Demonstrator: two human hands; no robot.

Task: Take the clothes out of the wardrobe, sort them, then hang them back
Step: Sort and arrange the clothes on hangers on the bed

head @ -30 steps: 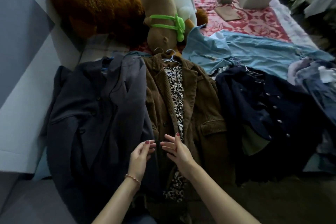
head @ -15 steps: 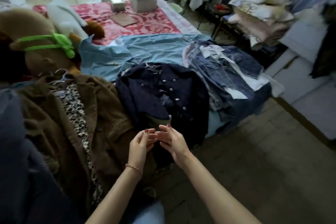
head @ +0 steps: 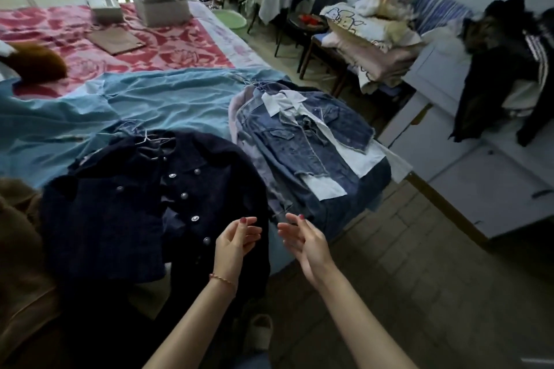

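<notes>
1. Navy jacket (head: 144, 198): laid flat at near edge of bed (head: 209, 48), front up, metal buttons showing; wire hanger (head: 151, 138) at collar; hem draped over bed edge; likely thick, soft, moderately heavy; best taken at hanger hook or both shoulders.
2. Denim jacket pile (head: 308, 144): just right of navy jacket, stacked over white shirt (head: 353, 147) and pale garments; lower part hanging off bed corner; likely stiff, weighty, prone to slide as a stack; better lifted 1 layer at a time from collar.
3. Brown corduroy coat (head: 21, 263): far left, partly out of view; probably bulky.
4. Light blue garment (head: 156, 99): spread behind both jackets; thin, light, easily creased.
5. Left hand (head: 236, 238): above navy jacket's lower front, fingers loosely curled, holding nothing.
6. Right hand (head: 302, 238): near bed corner, fingers relaxed and spread, empty; apart from left hand.
7. Open room: tiled floor (head: 404, 272) bare to the right; white cabinet (head: 479, 177) beyond, dark clothes draped on top; slipper (head: 259, 331) near feet, a trip risk.
</notes>
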